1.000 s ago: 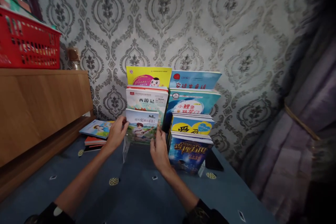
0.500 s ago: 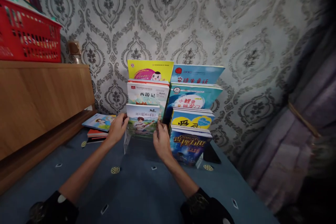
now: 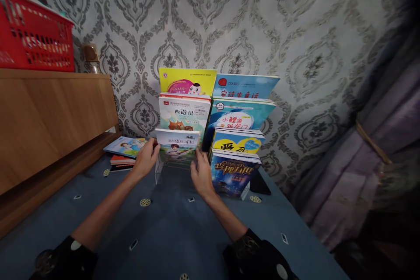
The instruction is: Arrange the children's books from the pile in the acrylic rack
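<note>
A paperback book [image 3: 177,151] with a guitar-playing figure on its cover stands in the front tier of a clear stand [image 3: 158,173]. My left hand [image 3: 146,156] grips its left edge, thumb and fingers closed round it. At the right edge, my right hand [image 3: 201,174] holds the same book, fingers partly hidden. Behind it rise a white book [image 3: 183,111] and a yellow book [image 3: 187,79]. To the right, a second column holds two blue books [image 3: 246,85] [image 3: 241,111], a yellow-and-blue book [image 3: 236,142] and a dark blue book [image 3: 232,177].
Several books [image 3: 126,146] lie stacked at the left beside a wooden cabinet [image 3: 55,118]. A red basket [image 3: 39,35] sits on top of it. A dark flat object [image 3: 260,182] lies by the right column. A curtain [image 3: 348,175] hangs past the blue cloth's [image 3: 164,240] right edge.
My view has shifted slightly, so the scene sits a little higher. The held book has come down a little against the white book behind, whose cover shows more. Both hands keep their hold.
</note>
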A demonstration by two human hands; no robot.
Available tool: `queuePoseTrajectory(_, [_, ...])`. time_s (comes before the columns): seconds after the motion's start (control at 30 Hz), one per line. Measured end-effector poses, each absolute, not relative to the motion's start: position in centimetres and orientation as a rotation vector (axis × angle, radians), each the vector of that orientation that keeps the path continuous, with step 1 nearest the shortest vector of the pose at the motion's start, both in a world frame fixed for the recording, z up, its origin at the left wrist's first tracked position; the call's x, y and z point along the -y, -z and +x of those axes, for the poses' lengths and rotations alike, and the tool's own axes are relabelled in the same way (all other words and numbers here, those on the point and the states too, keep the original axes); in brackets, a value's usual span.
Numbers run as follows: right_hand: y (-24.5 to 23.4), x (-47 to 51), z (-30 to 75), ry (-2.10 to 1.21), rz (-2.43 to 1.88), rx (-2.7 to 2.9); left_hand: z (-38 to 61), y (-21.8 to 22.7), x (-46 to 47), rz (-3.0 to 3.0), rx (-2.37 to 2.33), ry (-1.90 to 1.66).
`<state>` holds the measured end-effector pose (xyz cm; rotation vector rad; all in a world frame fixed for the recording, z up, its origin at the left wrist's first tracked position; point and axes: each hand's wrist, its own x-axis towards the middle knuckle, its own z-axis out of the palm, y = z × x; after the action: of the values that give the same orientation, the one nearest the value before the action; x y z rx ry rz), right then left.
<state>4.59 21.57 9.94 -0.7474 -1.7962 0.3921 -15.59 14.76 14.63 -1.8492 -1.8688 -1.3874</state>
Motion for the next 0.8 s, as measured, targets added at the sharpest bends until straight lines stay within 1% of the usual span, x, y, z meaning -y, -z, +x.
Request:
queuePoseTrajectory(0.37, [-9.6,-20.9,5.5,-0.405,-0.707,1.844,-15.6,-14.0,-14.3,-1.89,1.839,1.541])
queuePoseTrajectory(0.53, [-9.5,-20.6,5.7,-0.433,-0.71,1.852,-16.0,-13.0,-14.1,-1.957,1.791,1.58])
queuePoseTrajectory(0.6, [-9.6,-20.4,5.8,-0.444,-0.719,1.858,-16.7,-12.1,-14.0,-1.951,1.831,1.498])
queuePoseTrajectory(0.7, [-9.5,-19.6,6.4,-0.458,-0.719,1.868,-18.6,-10.5,-14.1,-1.862,1.996,1.282])
queuePoseTrajectory(0.8, [-8.4,-17.9,7.2,-0.477,-0.691,1.887,-21.5,-8.9,-14.3,-1.718,2.174,1.121])
